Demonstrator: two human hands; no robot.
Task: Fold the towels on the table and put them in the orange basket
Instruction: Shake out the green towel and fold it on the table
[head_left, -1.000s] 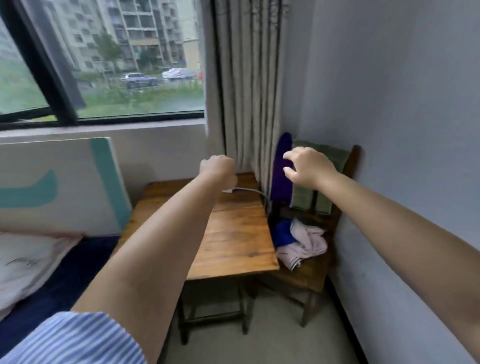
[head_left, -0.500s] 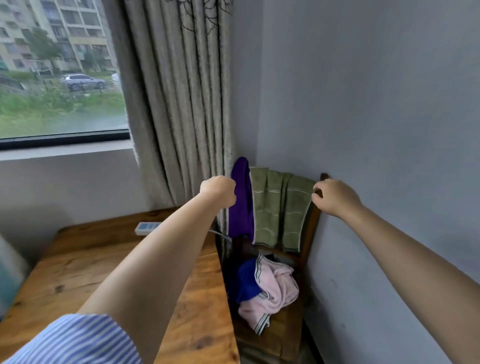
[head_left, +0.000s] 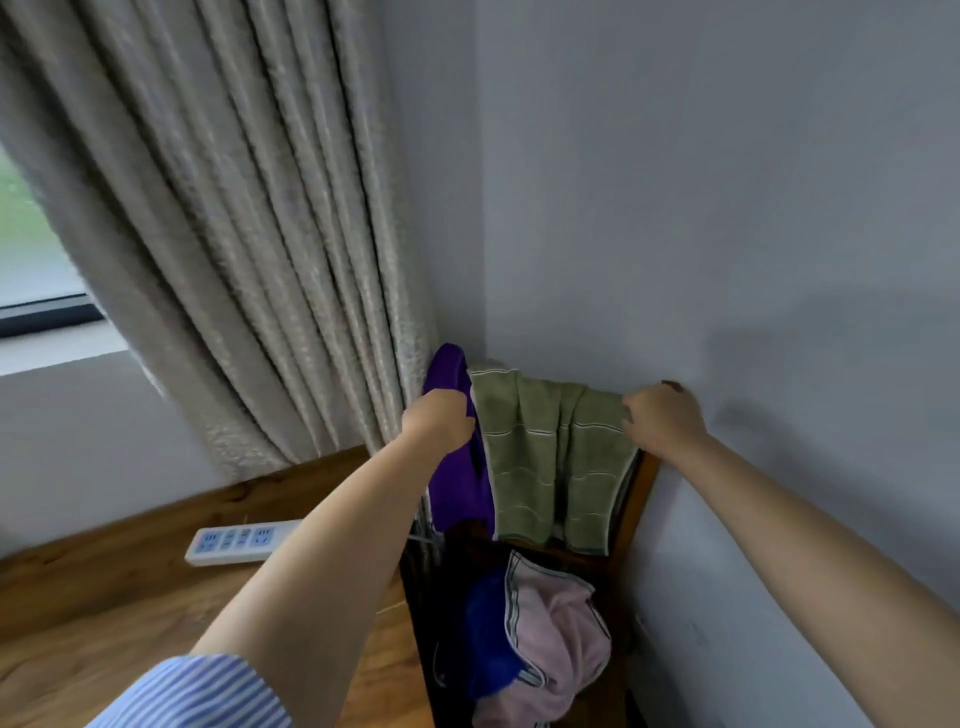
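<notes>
Over chair back, fingers (head_left: 631, 410) grip green towel (head_left: 545, 457), left grips purple towel (head_left: 457, 488).

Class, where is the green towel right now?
The green towel hangs over the chair back by the wall, between the purple towel and the right hand.

We cannot see left hand (head_left: 439, 423) fingertips, buried in purple towel (head_left: 460, 483). Right hand (head_left: 662, 418) fingers hidden behind green towel (head_left: 545, 457) edge. Chair (head_left: 636, 499) back mostly covered below both hands.
</notes>
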